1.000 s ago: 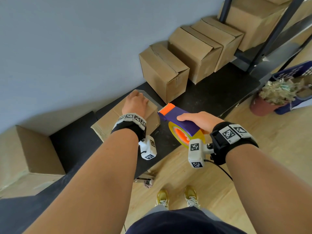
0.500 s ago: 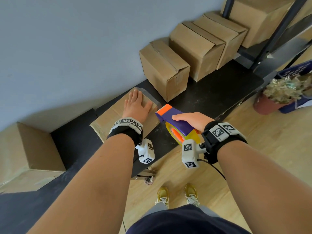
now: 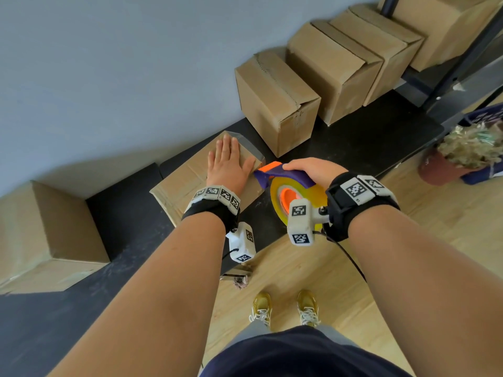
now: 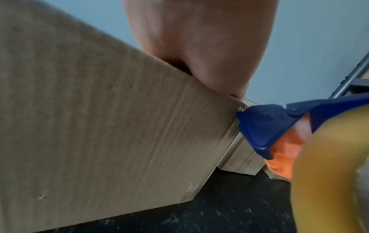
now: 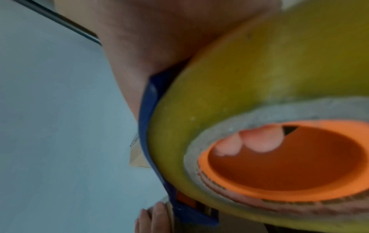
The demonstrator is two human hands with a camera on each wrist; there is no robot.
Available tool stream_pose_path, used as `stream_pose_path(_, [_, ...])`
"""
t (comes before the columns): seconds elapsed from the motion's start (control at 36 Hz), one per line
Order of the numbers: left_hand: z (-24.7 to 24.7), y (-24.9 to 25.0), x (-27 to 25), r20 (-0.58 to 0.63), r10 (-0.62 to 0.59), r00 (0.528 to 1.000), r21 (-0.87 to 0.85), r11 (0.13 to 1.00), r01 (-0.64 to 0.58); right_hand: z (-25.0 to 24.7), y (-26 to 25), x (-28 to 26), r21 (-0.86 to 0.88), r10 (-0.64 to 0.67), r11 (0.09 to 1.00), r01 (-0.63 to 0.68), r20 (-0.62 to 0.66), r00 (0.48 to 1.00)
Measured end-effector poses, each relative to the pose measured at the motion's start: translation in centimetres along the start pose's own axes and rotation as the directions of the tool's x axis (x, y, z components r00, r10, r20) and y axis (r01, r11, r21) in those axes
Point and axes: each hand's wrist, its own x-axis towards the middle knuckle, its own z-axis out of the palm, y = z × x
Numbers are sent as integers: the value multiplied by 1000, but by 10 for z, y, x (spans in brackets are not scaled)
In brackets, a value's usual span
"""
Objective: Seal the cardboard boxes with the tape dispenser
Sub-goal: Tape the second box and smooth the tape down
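A low cardboard box (image 3: 185,180) lies on the black platform (image 3: 128,213), with clear tape over its far right corner. My left hand (image 3: 227,164) presses flat on its top, fingers straight. My right hand (image 3: 313,170) grips the blue and orange tape dispenser (image 3: 283,183), which carries a yellow tape roll (image 3: 299,197). The dispenser's nose touches the box's right edge beside my left thumb. In the left wrist view the blue nose (image 4: 263,126) meets the box corner (image 4: 229,108). In the right wrist view my fingertips (image 5: 261,140) show inside the orange core (image 5: 289,159).
Three taller boxes (image 3: 275,102) stand in a row along the wall to the right, another box (image 3: 441,25) behind a black rack post (image 3: 462,58). A large box (image 3: 40,235) sits at far left. A potted plant (image 3: 462,156) stands on the wooden floor (image 3: 408,240).
My left hand has gone from curled over the box's far corner to lying flat with fingers straight. The dispenser has moved left, up to the box's right edge.
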Motion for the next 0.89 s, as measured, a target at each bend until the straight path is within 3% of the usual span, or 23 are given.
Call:
stream_pose_path(0.14, [-1,-1,0,11,2,1000,-11,1000,-2,-11,-7,-5,62,59,996,-65,85,995])
stream_pose_path(0.25, [0,-1,-1,5,6,1000,-11,1000,-6,-11,-7,-6,31,67,997,-70,71,995])
stream_pose_path(0.39, [2,-3,-2,-10,14,1000,-16,1000,-14,-9,-10,-5,-227,50,973,-37,53,997])
stream_pose_path(0.5, [4,-3,-2,-26,23,999,-15,1000,-23,-10,8,-1,-376,108,916,-141,-106,988])
stream_pose_path(0.61, [8,-2,-5,-59,23,998,15,1000,-22,-12,33,21,-116,136,978,-176,-291,947])
stream_pose_path(0.89, [15,-1,-3,-103,32,994,103,994,-21,-1,17,46,-144,18,987,-71,-342,940])
